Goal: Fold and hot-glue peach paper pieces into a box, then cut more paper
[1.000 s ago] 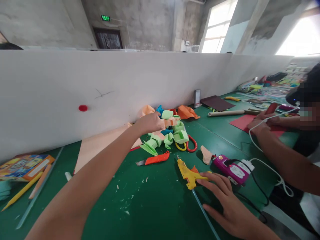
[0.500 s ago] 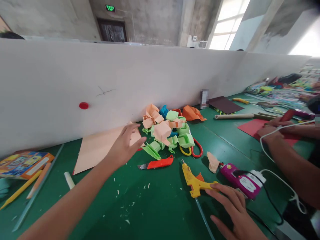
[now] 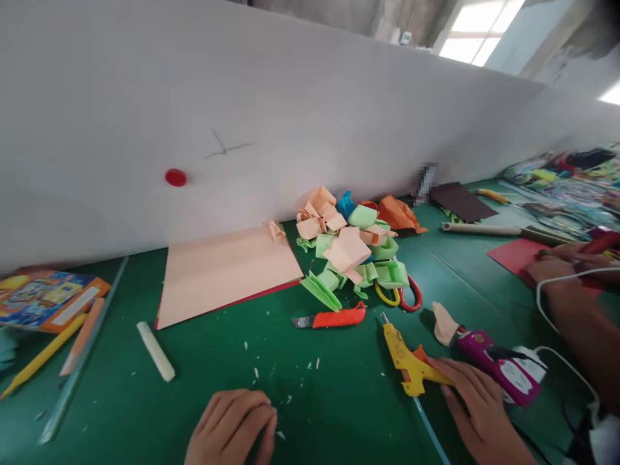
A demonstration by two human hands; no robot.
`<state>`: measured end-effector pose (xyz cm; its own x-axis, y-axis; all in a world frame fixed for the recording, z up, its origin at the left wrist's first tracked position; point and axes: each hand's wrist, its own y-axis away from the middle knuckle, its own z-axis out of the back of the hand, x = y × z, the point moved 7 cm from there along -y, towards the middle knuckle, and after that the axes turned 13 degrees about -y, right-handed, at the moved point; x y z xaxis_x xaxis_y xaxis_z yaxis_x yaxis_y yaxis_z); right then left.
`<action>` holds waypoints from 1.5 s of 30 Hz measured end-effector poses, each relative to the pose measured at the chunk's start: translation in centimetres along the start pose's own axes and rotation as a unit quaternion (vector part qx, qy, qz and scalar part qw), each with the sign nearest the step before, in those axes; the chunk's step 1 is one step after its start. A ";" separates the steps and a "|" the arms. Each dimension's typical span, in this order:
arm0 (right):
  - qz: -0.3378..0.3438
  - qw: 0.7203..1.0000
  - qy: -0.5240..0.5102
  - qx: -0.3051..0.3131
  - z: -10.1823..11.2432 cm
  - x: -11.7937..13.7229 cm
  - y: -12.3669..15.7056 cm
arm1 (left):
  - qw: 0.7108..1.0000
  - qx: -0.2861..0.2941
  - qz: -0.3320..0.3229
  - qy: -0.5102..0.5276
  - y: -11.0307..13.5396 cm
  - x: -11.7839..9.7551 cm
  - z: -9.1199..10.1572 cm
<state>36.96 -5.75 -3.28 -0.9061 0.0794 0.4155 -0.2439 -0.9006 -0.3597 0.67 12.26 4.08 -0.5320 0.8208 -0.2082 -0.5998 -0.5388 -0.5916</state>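
My left hand (image 3: 227,426) rests palm down on the green mat (image 3: 339,400) at the near edge, fingers loosely curled, holding nothing, with small white scraps just beside its fingertips. My right hand (image 3: 477,407) lies flat at the lower right, its fingertips on the handle of a yellow glue gun (image 3: 407,358) that lies on the mat. A glue stick trails from the gun's rear toward me. Beyond the gun sits a pile of folded green, peach and blue paper pieces (image 3: 349,248), with an orange utility knife (image 3: 339,317) in front of it.
A peach sheet (image 3: 227,271) lies left of the pile, scissors (image 3: 404,296) right of it. A purple glue gun (image 3: 498,368) with its cable sits by my right hand. A white stick (image 3: 155,351), book (image 3: 43,300) and pencils (image 3: 43,358) lie left. A co-worker's hands (image 3: 562,271) are at the right. A white partition (image 3: 290,116) walls off the back.
My left hand has let go of the paper pile and drawn back to the near edge of the mat. The view has tilted down. My right hand stays at the yellow glue gun.
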 end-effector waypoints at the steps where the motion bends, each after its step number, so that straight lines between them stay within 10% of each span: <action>1: 0.001 1.000 0.000 0.000 0.0 -0.1 0.1 | 1.000 0.009 0.010 0.001 -0.1 -0.1 -0.1; 24: 0.070 0.980 0.178 -0.052 3.1 -0.9 -2.5 | 0.998 0.010 0.029 -0.055 0.4 -0.8 0.2; 45: 0.115 0.985 0.128 0.009 2.6 -1.4 -4.6 | 0.996 0.039 0.074 -0.044 -0.1 0.5 -0.3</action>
<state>40.30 -2.89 -0.03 -0.9947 -0.0252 0.0996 -0.0173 -0.9148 -0.4036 0.63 12.79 3.78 -0.6662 0.7132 -0.2180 -0.5533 -0.6687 -0.4967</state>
